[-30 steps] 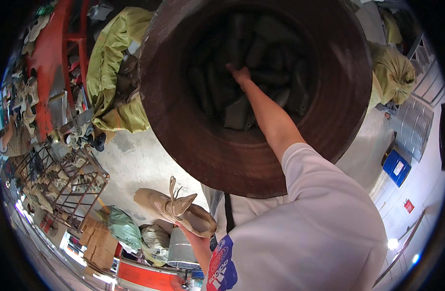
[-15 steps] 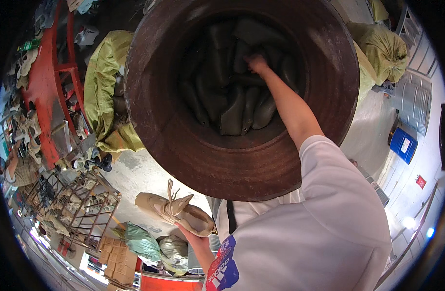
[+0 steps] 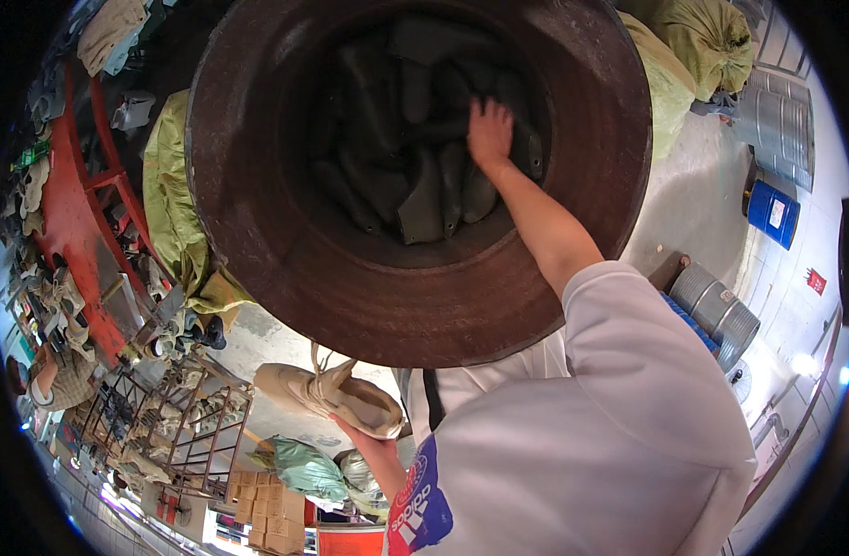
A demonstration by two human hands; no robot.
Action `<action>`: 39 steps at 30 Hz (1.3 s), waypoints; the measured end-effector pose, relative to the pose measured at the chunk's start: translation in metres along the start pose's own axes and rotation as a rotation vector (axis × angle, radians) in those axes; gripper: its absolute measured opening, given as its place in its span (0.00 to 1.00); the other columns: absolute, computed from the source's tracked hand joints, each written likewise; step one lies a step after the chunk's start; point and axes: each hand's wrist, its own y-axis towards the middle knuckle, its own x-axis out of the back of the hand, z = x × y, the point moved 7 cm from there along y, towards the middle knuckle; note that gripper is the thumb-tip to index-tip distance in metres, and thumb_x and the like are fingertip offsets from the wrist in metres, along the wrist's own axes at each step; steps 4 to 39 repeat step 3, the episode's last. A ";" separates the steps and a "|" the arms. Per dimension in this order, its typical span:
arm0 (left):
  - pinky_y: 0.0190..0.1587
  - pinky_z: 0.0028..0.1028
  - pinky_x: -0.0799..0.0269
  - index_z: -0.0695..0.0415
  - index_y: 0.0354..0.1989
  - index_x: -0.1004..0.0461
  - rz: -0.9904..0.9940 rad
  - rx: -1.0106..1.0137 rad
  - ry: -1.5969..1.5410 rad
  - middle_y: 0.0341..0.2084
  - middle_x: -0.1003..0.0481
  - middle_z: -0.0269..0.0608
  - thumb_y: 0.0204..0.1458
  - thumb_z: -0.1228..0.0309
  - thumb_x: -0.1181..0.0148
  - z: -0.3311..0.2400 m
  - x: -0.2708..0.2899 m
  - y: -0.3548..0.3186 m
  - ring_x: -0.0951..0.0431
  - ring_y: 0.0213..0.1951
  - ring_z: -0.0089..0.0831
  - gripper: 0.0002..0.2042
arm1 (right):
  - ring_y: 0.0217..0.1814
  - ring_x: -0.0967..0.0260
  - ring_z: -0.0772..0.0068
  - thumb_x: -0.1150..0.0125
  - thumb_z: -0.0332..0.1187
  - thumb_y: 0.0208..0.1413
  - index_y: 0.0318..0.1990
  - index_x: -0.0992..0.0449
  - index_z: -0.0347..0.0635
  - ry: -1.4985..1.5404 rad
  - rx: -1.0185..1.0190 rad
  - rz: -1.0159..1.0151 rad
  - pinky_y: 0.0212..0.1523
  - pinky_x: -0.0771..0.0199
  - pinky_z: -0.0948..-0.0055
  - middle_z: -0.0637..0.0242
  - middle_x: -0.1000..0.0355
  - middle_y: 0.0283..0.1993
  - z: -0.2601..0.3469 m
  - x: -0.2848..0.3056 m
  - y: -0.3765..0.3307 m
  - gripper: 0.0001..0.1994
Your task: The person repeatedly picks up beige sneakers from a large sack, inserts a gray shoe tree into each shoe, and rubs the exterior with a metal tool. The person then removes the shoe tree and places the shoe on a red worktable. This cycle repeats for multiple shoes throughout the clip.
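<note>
My left hand point(image 3: 376, 451) grips a beige lace-up shoe point(image 3: 297, 389) by its heel end, below the near rim of a big round brown drum point(image 3: 378, 315). The shoe's toe points left and its laces stand up in a loop. Inside the drum lie several dark grey shoe lasts point(image 3: 422, 206), heaped at various angles in shadow. My right hand point(image 3: 490, 136) reaches into the drum over the right part of the heap. Its fingers are spread and hold nothing; whether the fingertips touch a last I cannot tell.
Yellow woven sacks point(image 3: 172, 185) flank the drum on the left, with another tied sack point(image 3: 707, 42) at the far right. Metal racks of shoes point(image 3: 193, 426) stand lower left. Right of me are a blue container point(image 3: 773, 214) and a grey metal drum point(image 3: 716, 306).
My right hand has shifted rightward over the lasts, and its curled fingers have spread. The shoe stays in my left hand. The whole view has turned slightly.
</note>
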 end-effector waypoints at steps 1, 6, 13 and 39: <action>0.73 0.44 0.41 0.46 0.77 0.51 -0.007 -0.014 0.005 0.72 0.43 0.41 0.66 0.37 0.57 -0.004 -0.005 0.000 0.42 0.72 0.40 0.37 | 0.61 0.33 0.49 0.38 0.35 0.57 0.68 0.35 0.49 -0.002 -0.105 -0.009 0.61 0.33 0.51 0.55 0.30 0.58 -0.020 0.002 -0.001 0.30; 0.73 0.45 0.41 0.45 0.77 0.52 -0.008 -0.065 0.046 0.73 0.44 0.41 0.65 0.37 0.56 -0.010 -0.017 -0.007 0.42 0.72 0.42 0.38 | 0.59 0.32 0.50 0.36 0.35 0.54 0.67 0.36 0.50 -0.002 -0.201 -0.016 0.59 0.31 0.52 0.58 0.29 0.56 -0.040 0.007 -0.006 0.31; 0.73 0.45 0.41 0.45 0.77 0.52 -0.008 -0.065 0.046 0.73 0.44 0.41 0.65 0.37 0.56 -0.010 -0.017 -0.007 0.42 0.72 0.42 0.38 | 0.59 0.32 0.50 0.36 0.35 0.54 0.67 0.36 0.50 -0.002 -0.201 -0.016 0.59 0.31 0.52 0.58 0.29 0.56 -0.040 0.007 -0.006 0.31; 0.73 0.45 0.41 0.45 0.77 0.52 -0.008 -0.065 0.046 0.73 0.44 0.41 0.65 0.37 0.56 -0.010 -0.017 -0.007 0.42 0.72 0.42 0.38 | 0.59 0.32 0.50 0.36 0.35 0.54 0.67 0.36 0.50 -0.002 -0.201 -0.016 0.59 0.31 0.52 0.58 0.29 0.56 -0.040 0.007 -0.006 0.31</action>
